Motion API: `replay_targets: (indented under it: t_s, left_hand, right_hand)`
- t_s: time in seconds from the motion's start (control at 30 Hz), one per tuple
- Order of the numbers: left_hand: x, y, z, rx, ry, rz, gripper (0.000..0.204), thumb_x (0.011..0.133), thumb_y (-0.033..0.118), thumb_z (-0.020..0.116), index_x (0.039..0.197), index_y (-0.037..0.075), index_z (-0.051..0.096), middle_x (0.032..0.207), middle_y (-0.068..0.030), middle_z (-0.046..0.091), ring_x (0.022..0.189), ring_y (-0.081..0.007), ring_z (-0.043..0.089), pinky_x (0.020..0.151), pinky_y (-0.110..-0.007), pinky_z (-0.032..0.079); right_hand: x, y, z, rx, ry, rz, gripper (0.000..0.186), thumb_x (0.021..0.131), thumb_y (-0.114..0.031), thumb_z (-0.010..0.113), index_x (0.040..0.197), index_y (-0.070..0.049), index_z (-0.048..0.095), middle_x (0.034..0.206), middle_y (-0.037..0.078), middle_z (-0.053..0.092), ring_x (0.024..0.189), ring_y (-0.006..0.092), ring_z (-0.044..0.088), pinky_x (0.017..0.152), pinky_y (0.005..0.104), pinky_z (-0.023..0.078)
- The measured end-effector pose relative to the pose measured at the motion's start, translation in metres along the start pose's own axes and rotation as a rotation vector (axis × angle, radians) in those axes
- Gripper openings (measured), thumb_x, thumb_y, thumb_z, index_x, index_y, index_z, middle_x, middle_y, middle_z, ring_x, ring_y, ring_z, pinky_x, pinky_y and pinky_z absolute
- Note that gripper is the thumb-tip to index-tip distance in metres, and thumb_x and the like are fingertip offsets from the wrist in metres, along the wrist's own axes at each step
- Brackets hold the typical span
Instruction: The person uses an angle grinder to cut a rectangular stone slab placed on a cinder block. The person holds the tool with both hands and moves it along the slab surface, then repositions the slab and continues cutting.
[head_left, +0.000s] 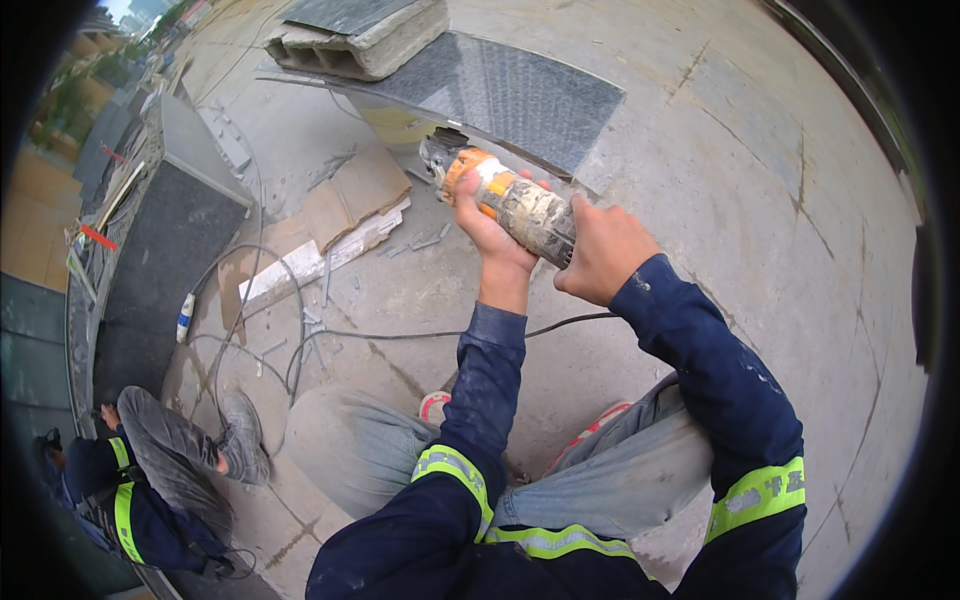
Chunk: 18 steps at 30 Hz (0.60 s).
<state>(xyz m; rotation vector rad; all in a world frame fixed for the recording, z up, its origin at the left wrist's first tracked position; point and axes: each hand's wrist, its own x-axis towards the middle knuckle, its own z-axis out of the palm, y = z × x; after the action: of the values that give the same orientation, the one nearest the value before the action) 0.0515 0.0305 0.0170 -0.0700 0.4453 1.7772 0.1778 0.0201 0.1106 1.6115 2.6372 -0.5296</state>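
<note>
A dusty orange and grey power tool (530,212), shaped much like an angle grinder, is held up in front of me at a slant. My left hand (492,225) wraps around its body from below, close to the orange collar. Fingers of my right hand (608,250) close on its rear end. The metal head (440,155) points to the upper left, and no disc can be made out on it. Just beyond the tool lies a polished dark grey stone slab (530,95), raised off the floor, with a pale yellowish bucket (395,122) partly hidden under it.
A hollow concrete block (375,45) rests on the slab's far end. Cardboard (350,195) and stone offcuts lie to the left. A black cable (400,335) loops across the floor. Another person (150,490) sits at the lower left, beside an upright dark slab (165,260) and a small bottle (186,318).
</note>
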Motion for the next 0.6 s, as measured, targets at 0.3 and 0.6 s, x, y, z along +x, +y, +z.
replay_targets:
  t_s: [0.3, 0.6]
  left_hand:
    - [-0.001, 0.001, 0.005, -0.009, -0.003, 0.011, 0.05, 0.079, 0.049, 0.058, 0.109, 0.01, 0.047, 0.085, -0.0142, 0.058, 0.072, -0.0314, 0.064, 0.06, -0.042, 0.056]
    - [0.023, 0.008, -0.009, 0.003, -0.052, 0.013, 0.051, 0.079, 0.05, 0.059, 0.108, 0.01, 0.048, 0.087, -0.0142, 0.058, 0.075, -0.0314, 0.063, 0.064, -0.044, 0.056]
  right_hand:
    - [-0.001, -0.003, -0.005, -0.007, 0.001, 0.032, 0.045, 0.059, -0.02, 0.072, 0.094, 0.003, 0.055, 0.078, 0.026, 0.065, 0.078, 0.0416, 0.065, 0.073, 0.0451, 0.055]
    - [0.021, -0.003, 0.006, -0.018, -0.018, 0.039, 0.047, 0.06, -0.021, 0.074, 0.095, 0.004, 0.057, 0.08, 0.025, 0.066, 0.08, 0.04, 0.066, 0.075, 0.0437, 0.055]
